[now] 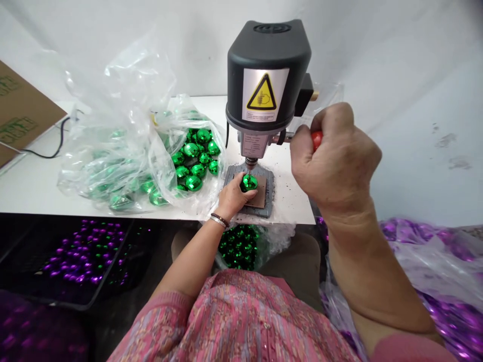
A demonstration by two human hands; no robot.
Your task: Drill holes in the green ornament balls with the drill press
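- Nearest of all, there was the pink patterned shirt (241, 317), and between the knees sat a clear bag (283, 234) loaded with small green pieces (237, 246)!
- Out to the right, purple pieces (449, 322) glittered under clear plastic; over on the left, a dark tray (109, 266) carried purple and green ones.
- Then the right hand (337, 161), big and high, clenched around the red knob (317, 140) at the side of the machine.
- Lower down, the left hand (234, 195), with bracelets (219, 219) at its wrist, had thumb and fingers pinched about a shiny green ball (249, 183).
- And where was that ball? On a brown pad (260, 200) over the grey base (268, 207), right below the drill bit (249, 171); whether the tip had gone in, I couldn't tell.
- Above it loomed the black drill press (264, 60), yellow warning triangle facing us, dark crumbs scattered around its base on the white surface (296, 206).
- Left of the press, an open-mouthed plastic bag (139, 75) showed more green balls (194, 156).
- Farther left stood a cardboard box (22, 115) beside a black cord (56, 151), and behind everything, the pale wall (407, 65).
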